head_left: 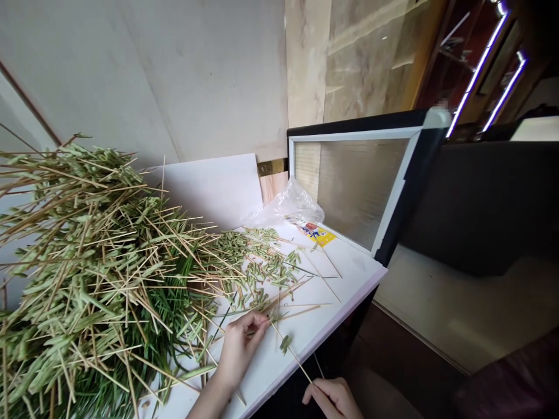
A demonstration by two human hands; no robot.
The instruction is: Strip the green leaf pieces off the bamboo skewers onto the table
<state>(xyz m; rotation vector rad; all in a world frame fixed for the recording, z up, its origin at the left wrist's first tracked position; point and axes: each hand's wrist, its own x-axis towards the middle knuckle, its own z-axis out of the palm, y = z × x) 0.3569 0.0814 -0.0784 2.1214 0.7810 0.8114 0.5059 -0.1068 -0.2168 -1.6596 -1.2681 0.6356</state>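
Note:
A thin bamboo skewer (297,362) slants over the table's front edge with a small green vegetable piece (285,344) threaded partway along it. My right hand (334,398) grips the lower end of this skewer. At its upper end, the thumb and fingertips of my left hand (244,337) are pinched together; whether they also hold a green piece is hidden. Short cut green pieces (257,273) lie scattered on the white table just beyond my left hand. Beside them, several loose skewers (301,311) rest on the tabletop.
A tall heap of skewers loaded with green pieces (96,262) fills the left side, with long green leaves (174,308) within it. A clear plastic bag (292,203) with a yellow label lies against a framed glass panel (353,186). The white table's edge (340,311) runs diagonally at right.

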